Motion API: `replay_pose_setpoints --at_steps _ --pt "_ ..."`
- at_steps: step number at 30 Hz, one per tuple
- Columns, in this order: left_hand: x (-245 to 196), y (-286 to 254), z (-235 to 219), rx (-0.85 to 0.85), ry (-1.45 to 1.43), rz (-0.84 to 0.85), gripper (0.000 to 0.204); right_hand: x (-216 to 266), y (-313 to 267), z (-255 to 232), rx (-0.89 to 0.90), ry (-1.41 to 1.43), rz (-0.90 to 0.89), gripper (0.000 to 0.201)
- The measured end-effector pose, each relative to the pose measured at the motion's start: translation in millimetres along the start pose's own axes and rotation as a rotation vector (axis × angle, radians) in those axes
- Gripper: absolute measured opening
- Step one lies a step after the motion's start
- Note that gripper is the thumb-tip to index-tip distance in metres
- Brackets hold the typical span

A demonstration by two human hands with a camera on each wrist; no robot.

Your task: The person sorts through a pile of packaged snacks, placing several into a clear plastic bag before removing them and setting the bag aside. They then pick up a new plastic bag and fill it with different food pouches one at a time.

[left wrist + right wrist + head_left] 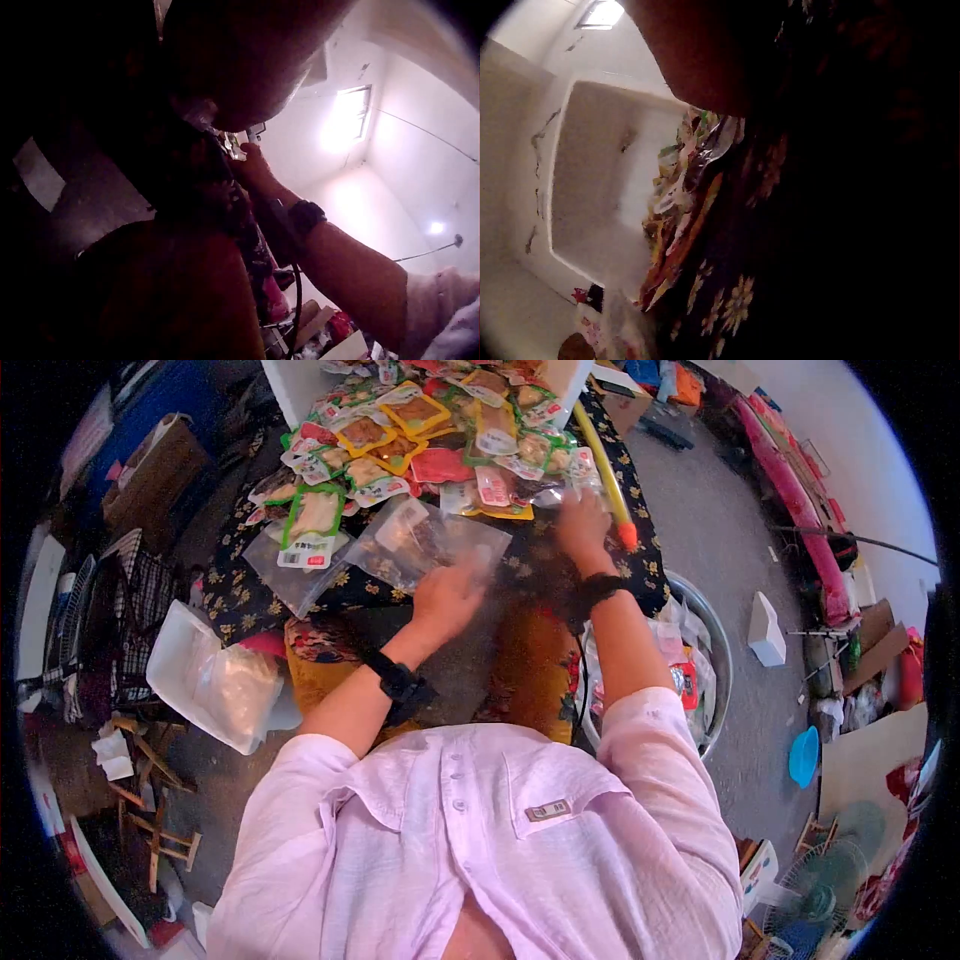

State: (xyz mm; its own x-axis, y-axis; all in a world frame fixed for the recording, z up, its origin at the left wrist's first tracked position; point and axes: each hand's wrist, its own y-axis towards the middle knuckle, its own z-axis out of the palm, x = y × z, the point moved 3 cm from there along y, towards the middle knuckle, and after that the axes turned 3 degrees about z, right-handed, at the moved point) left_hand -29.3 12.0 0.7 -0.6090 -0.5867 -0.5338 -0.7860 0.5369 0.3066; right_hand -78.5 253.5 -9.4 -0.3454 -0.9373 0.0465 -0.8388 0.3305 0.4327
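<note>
On the flower-patterned dark cloth lies a clear plastic bag (385, 550) with a brown item inside. My left hand (450, 600), blurred at the fingers, overlaps the bag's near right edge; I cannot tell whether it grips it. At the right end of a heap of food packets (410, 420) is my right hand (584, 525), fingers reaching onto a clear-and-white packet (583, 468). A green-edged packet (315, 515) rests on another clear bag (285, 570) at the left. Both wrist views are dark, with the fingers largely hidden; my right hand (255, 169) also shows in the left one.
Behind the packets stands a white foam box (600, 172), open towards me. A yellow tube (602, 460) with an orange end lies along the right side. Below the table are a white bin (185, 665) at left and a metal basin (722, 660) of packets at right.
</note>
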Motion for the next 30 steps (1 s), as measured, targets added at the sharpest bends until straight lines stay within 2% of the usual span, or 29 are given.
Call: replay_pose_setpoints --at_steps 2,4,5,8,11,14,17,21,24,25,30 --pt "5 -2 6 -0.051 0.012 0.032 0.022 -2 6 7 -0.051 -0.004 -0.068 0.023" --pt "-3 2 1 -0.075 0.057 0.081 0.025 -4 9 4 -0.021 -0.006 -0.146 0.019" --pt "-5 4 -1 -0.03 0.099 0.044 0.02 -2 10 4 -0.006 -0.007 -0.185 0.018" --pt "-8 4 -2 0.061 0.19 -0.023 0.013 7 1 -18 -0.195 0.076 -0.325 0.015" --pt "-5 5 2 0.096 0.214 -0.027 0.013 15 -4 -42 0.256 0.039 -0.169 0.011" --pt "-14 5 -1 0.185 0.197 -0.074 0.014 -3 -32 -64 0.13 0.816 -0.09 0.006" --pt "-21 -5 -10 0.177 0.149 -0.074 0.016 -18 -57 -71 0.299 1.259 0.222 0.005" --pt "-19 -11 -8 0.15 0.111 -0.094 0.017 -28 -87 -71 0.387 1.848 0.423 0.005" --pt "-15 -12 -6 0.101 0.034 -0.161 0.016 -34 -109 -74 0.404 1.919 0.563 0.005" --pt "-13 -12 -7 0.071 -0.001 -0.185 0.016 -36 -116 -73 0.409 1.93 0.559 0.005" --pt "-12 -11 -10 -0.056 -0.1 -0.095 0.016 -39 -145 -79 0.531 1.853 0.585 0.005"
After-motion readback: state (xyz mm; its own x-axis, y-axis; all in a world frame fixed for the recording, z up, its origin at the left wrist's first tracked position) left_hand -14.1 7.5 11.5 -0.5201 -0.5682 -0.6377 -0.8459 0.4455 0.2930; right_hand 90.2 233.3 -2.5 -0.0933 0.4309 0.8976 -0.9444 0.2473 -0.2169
